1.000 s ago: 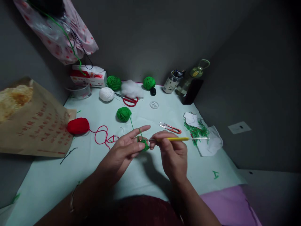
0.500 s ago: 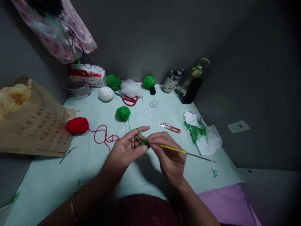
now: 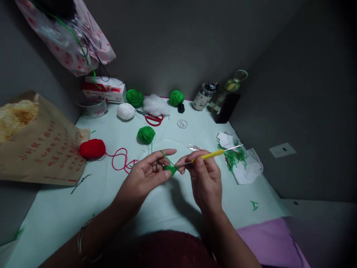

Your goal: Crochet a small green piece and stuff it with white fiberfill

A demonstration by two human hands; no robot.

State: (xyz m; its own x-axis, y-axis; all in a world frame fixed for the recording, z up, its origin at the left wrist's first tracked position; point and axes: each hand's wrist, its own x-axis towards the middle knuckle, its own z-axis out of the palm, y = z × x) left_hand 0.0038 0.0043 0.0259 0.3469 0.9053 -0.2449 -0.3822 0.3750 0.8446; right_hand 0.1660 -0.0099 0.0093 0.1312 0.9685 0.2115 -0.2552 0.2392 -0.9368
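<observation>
My left hand [image 3: 143,174] pinches a small green crochet piece [image 3: 170,169] between thumb and fingers. Green yarn loops over its raised index finger and runs back to a green yarn ball [image 3: 146,134] on the table. In my right hand [image 3: 205,175] is a crochet hook [image 3: 212,155] with a yellow handle and metal ends. One end of the hook meets the crochet piece at its right edge; the other points up to the right. Partly hidden behind my right hand lie orange-handled thread snips [image 3: 195,147].
Red yarn [image 3: 92,149] trails a loose strand at left, before a paper bag [image 3: 47,149]. Further back are white yarn [image 3: 125,111], red-handled scissors [image 3: 154,119], white stuffing [image 3: 155,105], a pen cup [image 3: 202,97] and a bottle [image 3: 223,98]. Green scraps [image 3: 235,154] lie at right.
The crochet hook has swung in my right hand: its free end now points up right instead of down right. My right hand has turned and shifted slightly, covering part of the snips.
</observation>
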